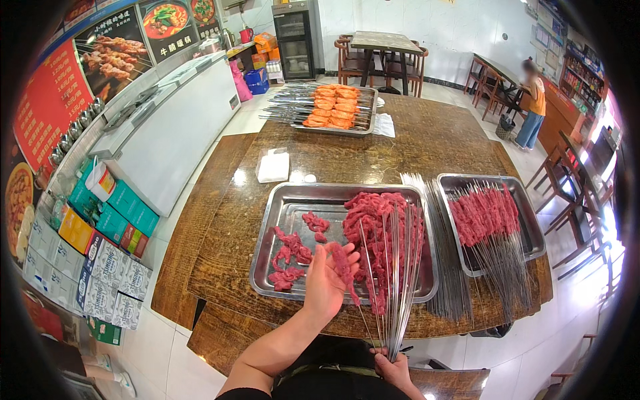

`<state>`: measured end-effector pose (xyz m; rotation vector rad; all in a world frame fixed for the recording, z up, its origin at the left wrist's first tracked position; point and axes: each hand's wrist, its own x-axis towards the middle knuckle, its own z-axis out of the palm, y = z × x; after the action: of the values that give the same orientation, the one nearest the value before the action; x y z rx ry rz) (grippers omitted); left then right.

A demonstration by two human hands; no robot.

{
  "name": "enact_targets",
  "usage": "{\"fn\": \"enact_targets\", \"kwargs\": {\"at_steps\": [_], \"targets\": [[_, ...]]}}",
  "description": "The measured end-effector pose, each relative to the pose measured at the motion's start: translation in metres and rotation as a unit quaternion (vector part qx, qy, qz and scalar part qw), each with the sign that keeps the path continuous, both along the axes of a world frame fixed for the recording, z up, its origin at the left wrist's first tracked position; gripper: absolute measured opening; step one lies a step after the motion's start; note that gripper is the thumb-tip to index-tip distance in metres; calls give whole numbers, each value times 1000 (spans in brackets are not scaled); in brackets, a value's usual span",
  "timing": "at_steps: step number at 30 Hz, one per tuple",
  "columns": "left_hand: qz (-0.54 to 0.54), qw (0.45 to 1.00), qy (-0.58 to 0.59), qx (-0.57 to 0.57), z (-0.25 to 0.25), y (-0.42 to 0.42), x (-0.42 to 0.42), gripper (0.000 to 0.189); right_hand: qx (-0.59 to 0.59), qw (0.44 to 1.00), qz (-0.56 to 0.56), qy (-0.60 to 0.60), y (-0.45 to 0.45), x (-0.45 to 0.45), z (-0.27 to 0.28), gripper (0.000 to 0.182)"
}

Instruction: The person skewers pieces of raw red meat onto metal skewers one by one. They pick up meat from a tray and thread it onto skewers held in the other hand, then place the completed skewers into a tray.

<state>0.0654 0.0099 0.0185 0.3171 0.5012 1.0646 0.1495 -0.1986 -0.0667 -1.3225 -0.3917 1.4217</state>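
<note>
My left hand (pixel 327 280) is palm up over the front of a metal tray (pixel 310 187), its fingers curled around a strip of raw red meat (pixel 343 267) on a thin skewer. Low at the table's front edge, my right hand (pixel 391 367) grips the lower ends of a fanned bundle of metal skewers (pixel 402 280); some carry meat. Behind the bundle a large heap of raw meat (pixel 367 210) fills the tray's right side, and smaller pieces (pixel 290 252) lie at its left. Bare skewers (pixel 447 280) lie between this tray and a second tray (pixel 537 240) of meat skewers (pixel 482 215).
Further back stand a tray (pixel 375 107) of orange-coloured skewered meat (pixel 332 106) and a white-topped container (pixel 273 166). A bench (pixel 225 332) is at the front left. A white chest freezer (pixel 175 120) runs along the left. One person (pixel 533 107) stands far right; another person's legs show lower left.
</note>
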Motion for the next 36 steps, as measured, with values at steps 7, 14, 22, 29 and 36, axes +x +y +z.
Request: {"fn": "enact_targets", "kwargs": {"at_steps": [7,14,22,29,36], "targets": [[-81,995,38,41,-11,-25,9,16,3,1000,2,25,-2,2,-6,19],[-54,996,63,32,-23,-49,8,18,-2,1000,13,-1,-2,1,-6,20],[-120,919,253,276,-32,-5,-18,30,77,995,-31,59,-6,-2,-8,32],[-18,379,768,516,-30,111,-27,29,55,997,33,31,-7,2,-4,30],[-205,637,624,403,-24,117,-33,22,29,998,55,-15,0,3,6,24]]}}
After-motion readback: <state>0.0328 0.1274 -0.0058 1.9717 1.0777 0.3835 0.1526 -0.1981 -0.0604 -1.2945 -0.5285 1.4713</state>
